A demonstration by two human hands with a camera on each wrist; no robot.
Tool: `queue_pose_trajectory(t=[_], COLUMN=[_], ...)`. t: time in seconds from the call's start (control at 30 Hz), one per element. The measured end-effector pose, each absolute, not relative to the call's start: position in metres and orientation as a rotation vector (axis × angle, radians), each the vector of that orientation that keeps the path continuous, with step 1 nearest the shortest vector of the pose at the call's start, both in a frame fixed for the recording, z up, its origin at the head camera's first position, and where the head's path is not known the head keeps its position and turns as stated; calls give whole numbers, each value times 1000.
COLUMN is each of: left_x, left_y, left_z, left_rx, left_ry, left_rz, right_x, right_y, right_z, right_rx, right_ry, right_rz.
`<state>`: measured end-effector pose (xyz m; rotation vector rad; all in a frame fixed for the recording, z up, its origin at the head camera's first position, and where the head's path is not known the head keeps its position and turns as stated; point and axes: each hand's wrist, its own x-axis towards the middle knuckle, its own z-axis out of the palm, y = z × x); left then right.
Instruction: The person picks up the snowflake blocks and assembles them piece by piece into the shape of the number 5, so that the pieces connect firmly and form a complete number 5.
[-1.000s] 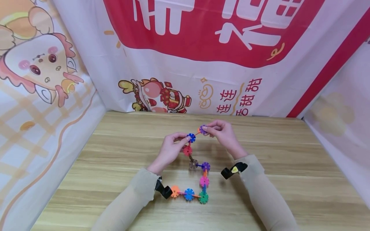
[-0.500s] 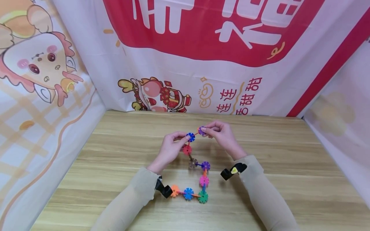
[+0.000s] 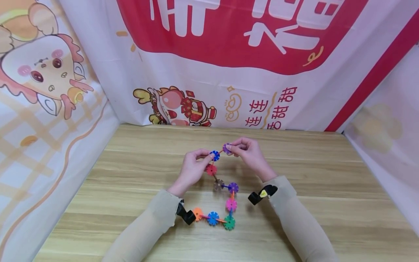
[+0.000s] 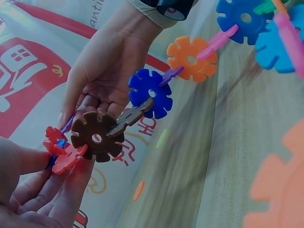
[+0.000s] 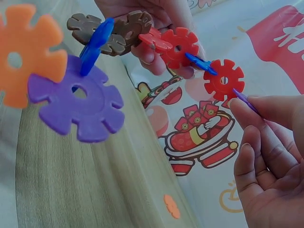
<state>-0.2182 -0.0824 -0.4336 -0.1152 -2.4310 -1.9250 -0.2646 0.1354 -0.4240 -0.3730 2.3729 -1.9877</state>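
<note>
A chain of slotted snowflake discs in several colours hangs between the hands and curves down toward the front of the table. My left hand [image 3: 193, 167] pinches a blue disc [image 3: 215, 156] near the chain's upper end, thumb on its face. To the right, my right hand [image 3: 250, 153] holds a purple disc [image 3: 226, 148] between thumb and fingertips. In the right wrist view this purple disc shows edge-on, at the rim of a red disc [image 5: 223, 85]. Below the left fingers follow another red disc [image 3: 211, 170] and a brown disc [image 3: 218, 185].
Further down the chain come a purple disc [image 3: 233, 187], a pink disc [image 3: 231, 204], a green disc [image 3: 229, 222], a blue disc [image 3: 213, 218] and an orange disc [image 3: 198, 214] by the left wrist camera [image 3: 186, 214]. A printed cloth [image 3: 311, 102] borders the wooden table [image 3: 327, 163].
The right hand has shifted slightly left with the purple disc, bringing it a little closer to the blue disc. The left hand keeps its hold almost unmoved.
</note>
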Motion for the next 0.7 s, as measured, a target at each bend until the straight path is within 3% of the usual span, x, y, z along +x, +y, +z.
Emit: queue_pose_trajectory(t=[0.7], left_x=[-220], left_y=[-84], left_z=[-431], left_rx=[-111], left_ry=[-2504], left_rz=[-2038], right_x=[-266], right_y=[137], right_z=[-427], right_rx=[-377], right_ry=[2393], right_rz=[-1932])
